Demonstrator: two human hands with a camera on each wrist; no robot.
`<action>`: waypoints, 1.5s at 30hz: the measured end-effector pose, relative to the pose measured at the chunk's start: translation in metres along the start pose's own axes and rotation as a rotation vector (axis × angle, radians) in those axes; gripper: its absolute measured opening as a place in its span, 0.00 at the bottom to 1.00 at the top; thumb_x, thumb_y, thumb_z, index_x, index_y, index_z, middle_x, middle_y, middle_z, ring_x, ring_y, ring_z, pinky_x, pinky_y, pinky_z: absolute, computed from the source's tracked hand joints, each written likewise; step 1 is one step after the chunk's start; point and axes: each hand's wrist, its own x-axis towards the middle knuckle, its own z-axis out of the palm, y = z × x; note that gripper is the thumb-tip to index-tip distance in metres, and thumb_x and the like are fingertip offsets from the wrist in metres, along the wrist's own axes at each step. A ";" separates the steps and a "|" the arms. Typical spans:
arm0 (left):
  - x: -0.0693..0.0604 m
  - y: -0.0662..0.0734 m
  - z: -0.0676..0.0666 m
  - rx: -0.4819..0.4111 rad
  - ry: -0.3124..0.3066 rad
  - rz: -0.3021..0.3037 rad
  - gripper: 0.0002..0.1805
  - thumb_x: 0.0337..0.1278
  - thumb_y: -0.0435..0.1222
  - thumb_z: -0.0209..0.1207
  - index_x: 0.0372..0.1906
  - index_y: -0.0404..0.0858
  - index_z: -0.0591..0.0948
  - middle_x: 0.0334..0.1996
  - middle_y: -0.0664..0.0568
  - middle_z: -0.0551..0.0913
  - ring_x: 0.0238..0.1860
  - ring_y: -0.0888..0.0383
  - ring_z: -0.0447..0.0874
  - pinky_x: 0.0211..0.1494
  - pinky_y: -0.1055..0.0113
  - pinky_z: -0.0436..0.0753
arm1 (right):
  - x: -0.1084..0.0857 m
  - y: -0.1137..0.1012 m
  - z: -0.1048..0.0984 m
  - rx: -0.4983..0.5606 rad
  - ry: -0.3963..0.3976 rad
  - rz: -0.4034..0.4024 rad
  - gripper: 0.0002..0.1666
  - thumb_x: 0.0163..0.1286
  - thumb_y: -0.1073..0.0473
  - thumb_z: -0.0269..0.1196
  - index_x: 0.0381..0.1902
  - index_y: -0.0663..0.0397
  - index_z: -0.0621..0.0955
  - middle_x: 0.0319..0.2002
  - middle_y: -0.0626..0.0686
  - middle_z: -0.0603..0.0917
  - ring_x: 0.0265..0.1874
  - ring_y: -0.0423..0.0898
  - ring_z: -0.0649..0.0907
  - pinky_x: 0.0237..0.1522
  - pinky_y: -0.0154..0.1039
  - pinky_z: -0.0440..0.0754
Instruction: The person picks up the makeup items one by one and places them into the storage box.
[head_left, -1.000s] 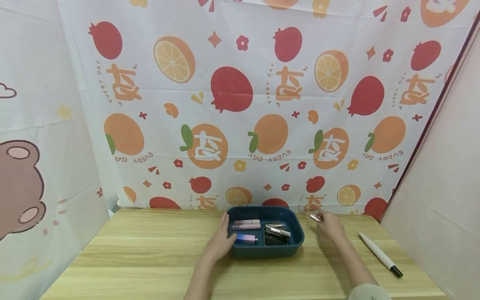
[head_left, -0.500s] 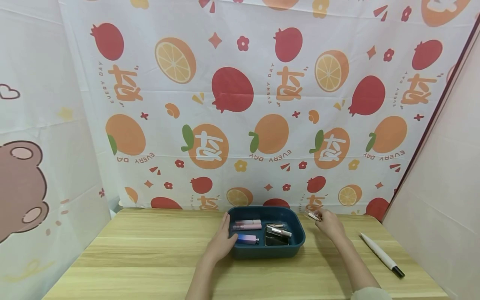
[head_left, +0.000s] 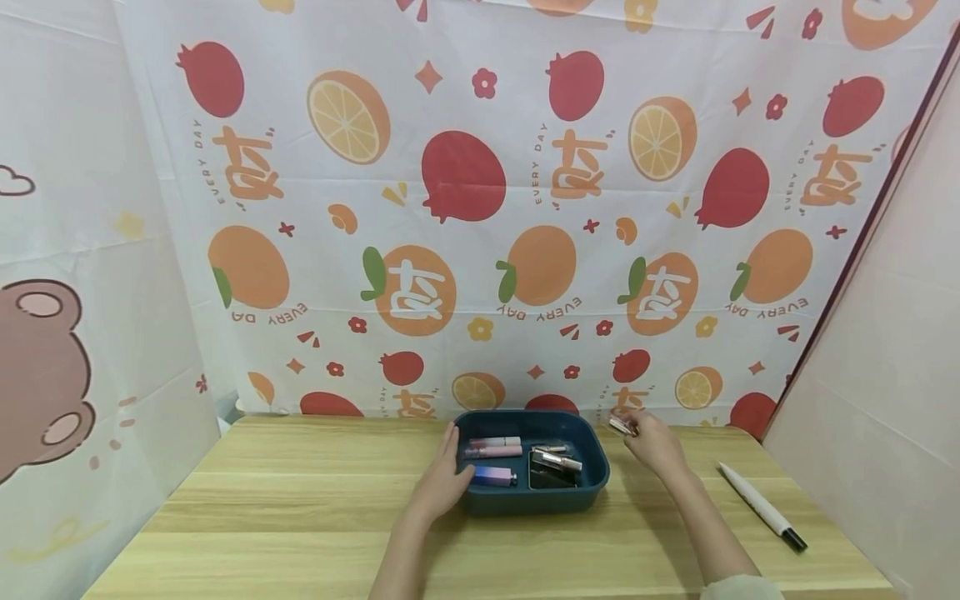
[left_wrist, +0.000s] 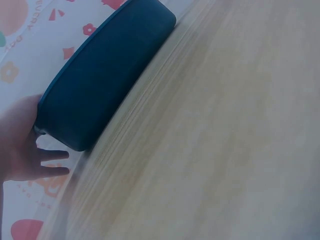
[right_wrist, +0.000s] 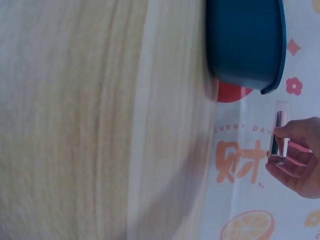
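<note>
A dark teal box [head_left: 534,500] stands open on the wooden table. My left hand [head_left: 438,483] lies along its left end, fingers mostly straight against the wall and thumb at the rim. In the left wrist view, that hand [left_wrist: 25,145] touches the box end with fingers spread. My right hand [head_left: 654,442] pinches a lipstick tube [right_wrist: 278,140], shiny with a clear end, between thumb and fingers. It holds the tube up, just right of the box and apart from it. Inside are pink tubes [head_left: 495,452], a blue-to-pink tube [head_left: 495,476], a flat black square [head_left: 551,477] and slim metallic tubes [head_left: 558,460].
A white pen-shaped thing with a black end [head_left: 761,507] lies on the table [head_left: 300,517] at the right. Behind the table's far edge hangs a fruit-printed cloth [head_left: 465,275]. Pale walls or sheets flank both sides.
My right hand has shifted slightly left, toward the box, with the lipstick tube in its fingers. The left hand and the box contents stay as they were.
</note>
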 end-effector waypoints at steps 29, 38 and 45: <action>0.002 -0.004 0.000 0.011 0.000 -0.009 0.36 0.61 0.35 0.50 0.69 0.26 0.49 0.70 0.38 0.44 0.67 0.40 0.48 0.63 0.45 0.54 | -0.003 -0.039 0.005 0.017 0.029 -0.115 0.11 0.50 0.69 0.67 0.34 0.58 0.81 0.26 0.49 0.77 0.23 0.44 0.74 0.27 0.41 0.76; 0.001 -0.003 0.000 0.009 0.008 0.002 0.36 0.61 0.35 0.51 0.68 0.25 0.49 0.70 0.37 0.44 0.66 0.39 0.49 0.63 0.45 0.55 | -0.005 -0.050 0.008 0.049 -0.019 -0.118 0.11 0.52 0.69 0.66 0.36 0.57 0.81 0.27 0.49 0.78 0.23 0.43 0.74 0.26 0.39 0.77; 0.002 -0.003 0.000 0.011 0.004 -0.007 0.36 0.61 0.35 0.50 0.69 0.26 0.49 0.70 0.38 0.44 0.67 0.39 0.49 0.63 0.45 0.55 | -0.010 -0.062 0.010 0.046 -0.041 -0.125 0.12 0.52 0.68 0.67 0.36 0.55 0.81 0.27 0.48 0.78 0.23 0.42 0.74 0.28 0.39 0.77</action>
